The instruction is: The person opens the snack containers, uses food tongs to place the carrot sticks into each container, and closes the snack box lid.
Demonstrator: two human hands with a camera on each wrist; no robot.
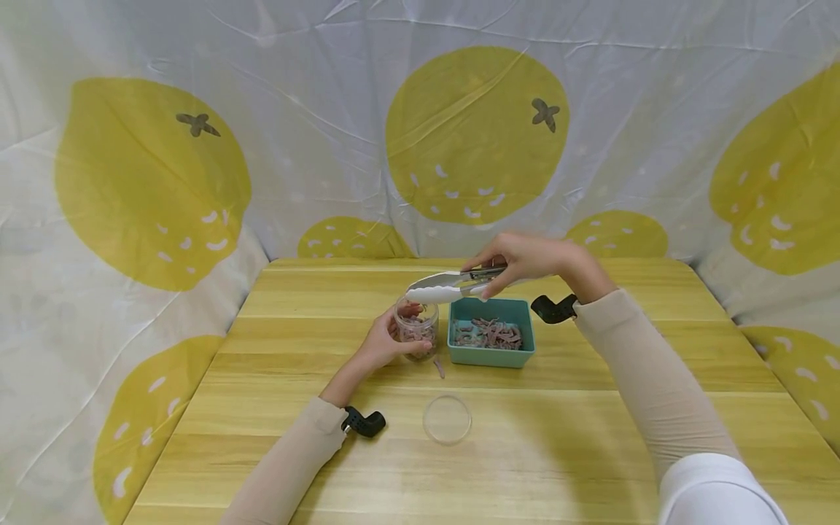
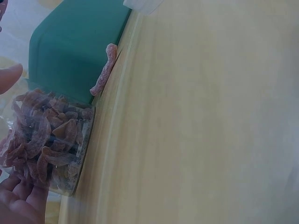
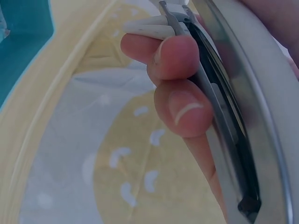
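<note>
My left hand (image 1: 383, 344) grips a clear jar (image 1: 426, 313), thumb on its near side and fingers round the far side. Brownish-pink dried strips (image 2: 42, 135) fill much of the jar in the left wrist view. In my right hand (image 1: 525, 261) is a pair of metal tongs (image 3: 224, 112) with white tips (image 1: 433, 294). Those tips are over the jar's mouth; whether they pinch a strip I cannot tell. Just right of the jar stands a teal box (image 1: 492, 357), with more strips (image 1: 499, 335) inside. One loose strip (image 2: 105, 70) lies on the table beside the box.
A round clear lid (image 1: 448, 420) lies on the wooden table (image 1: 525, 452) in front of the box. Behind the table hangs a pale cloth (image 1: 315, 109) printed with yellow lemons. Black wrist cameras (image 1: 364, 422) stick out from both sleeves.
</note>
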